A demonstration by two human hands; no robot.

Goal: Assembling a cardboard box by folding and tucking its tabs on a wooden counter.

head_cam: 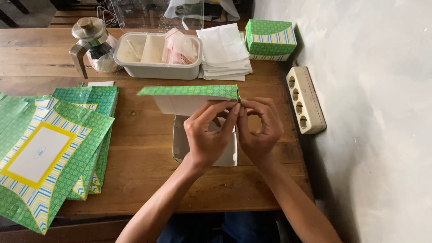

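Wooden table [144, 157] | box flap [191, 91] corner pinched between both hands' fingers [231, 112]

Your left hand [208, 135] and right hand [258, 130] cover much of the white box [181, 141] under them, so you cannot see inside it. The stack of flat green cartons [54, 148] runs off the left edge. The mark on the top carton's white panel is too small to tell. The things behind the clear sheet [148, 11] at the top are blurry.
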